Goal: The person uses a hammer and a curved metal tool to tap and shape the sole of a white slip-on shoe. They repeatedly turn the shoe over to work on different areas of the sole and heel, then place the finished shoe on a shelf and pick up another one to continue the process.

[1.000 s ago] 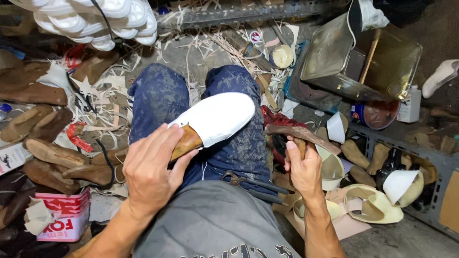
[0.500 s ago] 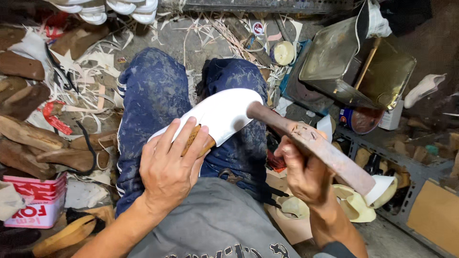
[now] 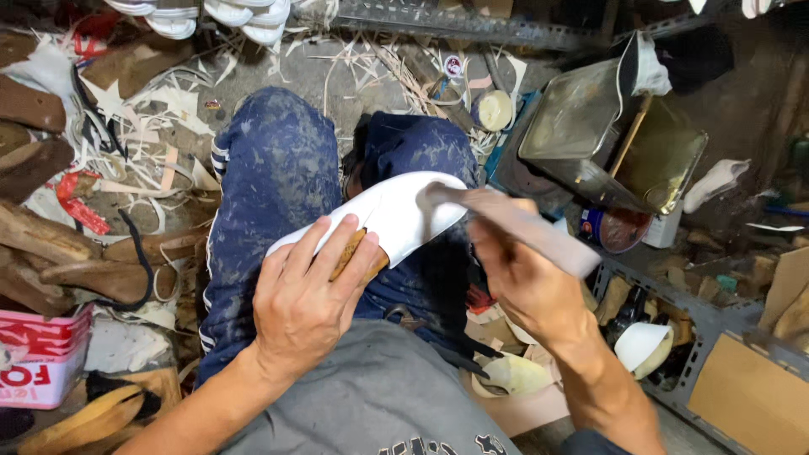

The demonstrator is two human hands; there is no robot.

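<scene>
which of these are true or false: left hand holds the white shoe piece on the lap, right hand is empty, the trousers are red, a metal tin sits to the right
1. The left hand holds the white shoe piece on the lap. True.
2. The right hand is empty. False: it grips a hammer, blurred, its head at the shoe piece.
3. The trousers are red. False: they are mottled dark blue.
4. A metal tin sits to the right. True.

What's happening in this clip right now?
A seated person's left hand steadies a white shoe piece on a wooden form across the lap. The right hand grips a hammer, its head at the white toe; it is motion-blurred. Scraps litter the floor, and a metal tin stands on the right.
</scene>
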